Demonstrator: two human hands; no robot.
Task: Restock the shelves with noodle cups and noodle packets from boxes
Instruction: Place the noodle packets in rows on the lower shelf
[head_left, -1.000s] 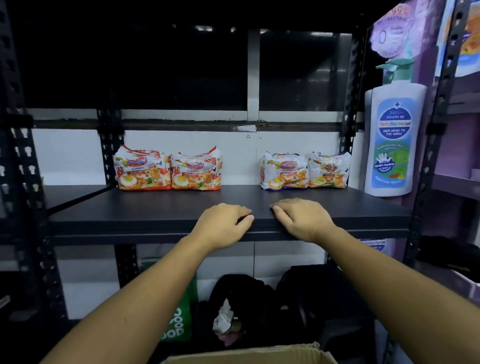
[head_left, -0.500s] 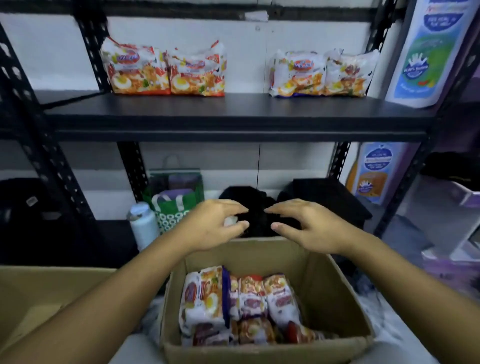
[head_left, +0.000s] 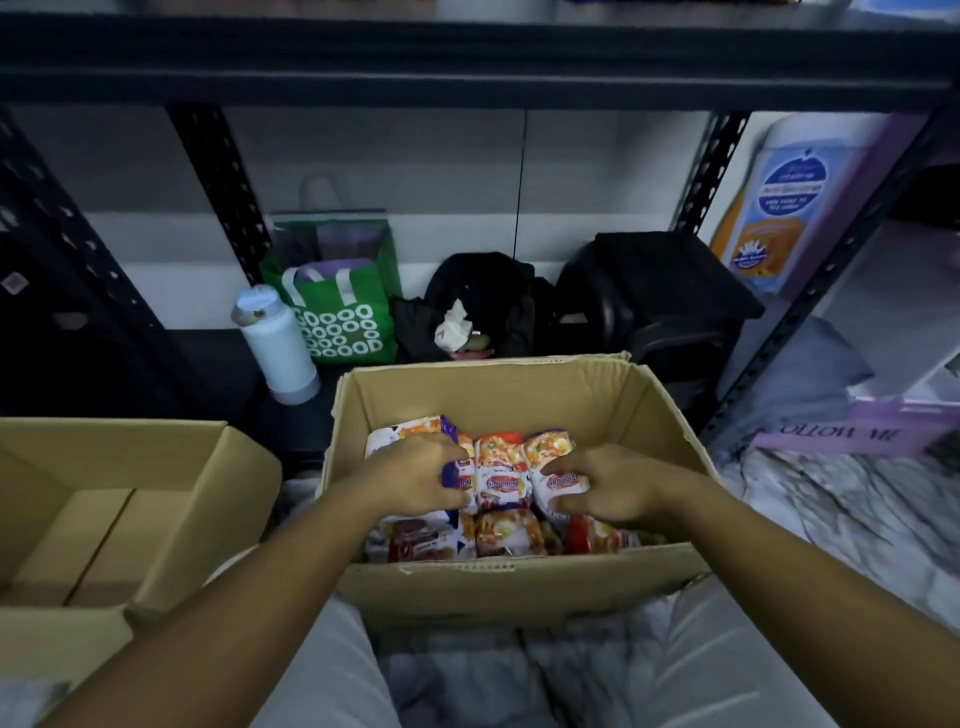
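Note:
An open cardboard box (head_left: 519, 395) stands in front of me, holding several noodle packets (head_left: 501, 480) on edge in a row, with more packets below them. My left hand (head_left: 415, 475) is inside the box, its fingers curled round the leftmost packets of the row. My right hand (head_left: 602, 486) grips the packet at the right end of the row. The dark shelf board (head_left: 467, 78) runs across the top of the view; the packets standing on it are out of view.
A second, empty cardboard box (head_left: 156, 499) lies at the left. Under the shelf stand a white bottle (head_left: 275, 348), a green bag (head_left: 337, 312) and black bags (head_left: 649, 291). Black shelf uprights (head_left: 810, 291) frame both sides. A crumpled sheet (head_left: 831, 509) covers the floor.
My view has dropped from the shelf to the box. Both hands came off the shelf edge, moved down into the box and closed on packets.

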